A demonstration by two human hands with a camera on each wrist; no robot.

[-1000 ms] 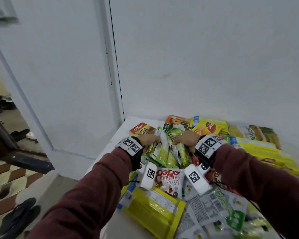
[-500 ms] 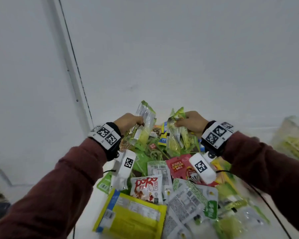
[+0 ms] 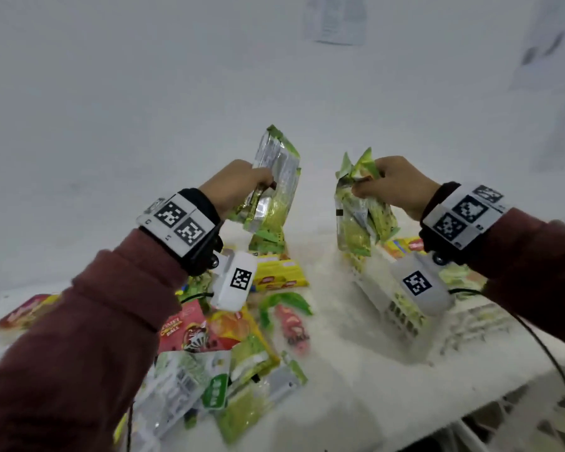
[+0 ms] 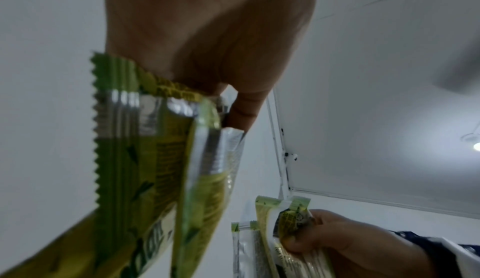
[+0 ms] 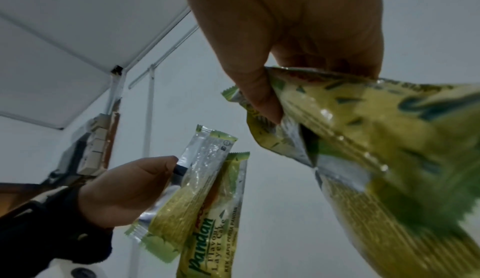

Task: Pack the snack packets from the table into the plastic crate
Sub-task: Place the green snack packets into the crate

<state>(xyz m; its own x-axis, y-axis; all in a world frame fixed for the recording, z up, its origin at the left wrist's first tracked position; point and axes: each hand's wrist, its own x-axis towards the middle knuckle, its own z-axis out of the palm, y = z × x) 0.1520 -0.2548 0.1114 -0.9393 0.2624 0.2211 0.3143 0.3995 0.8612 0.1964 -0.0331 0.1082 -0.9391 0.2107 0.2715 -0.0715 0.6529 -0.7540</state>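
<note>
My left hand (image 3: 238,187) grips a bunch of green pandan cake packets (image 3: 273,187) held up above the table; the same left-hand packets (image 4: 161,159) hang from my fingers in the left wrist view. My right hand (image 3: 395,187) pinches another bunch of green packets (image 3: 361,210) by their tops, seen close as the right-hand packets (image 5: 363,149). The white plastic crate (image 3: 402,308) stands on the table below my right hand, with green packets inside it. Many more snack packets (image 3: 209,334) lie heaped on the table under my left arm.
A yellow box (image 3: 279,275) lies behind the heap and a red packet (image 3: 23,313) sits at the table's (image 3: 356,386) far left. A black cable (image 3: 542,347) runs from my right wrist over the table's right edge. A white wall stands close behind.
Both hands have lifted their green packets off the heap and moved apart. The view has swung right, bringing the crate in under my right hand.
</note>
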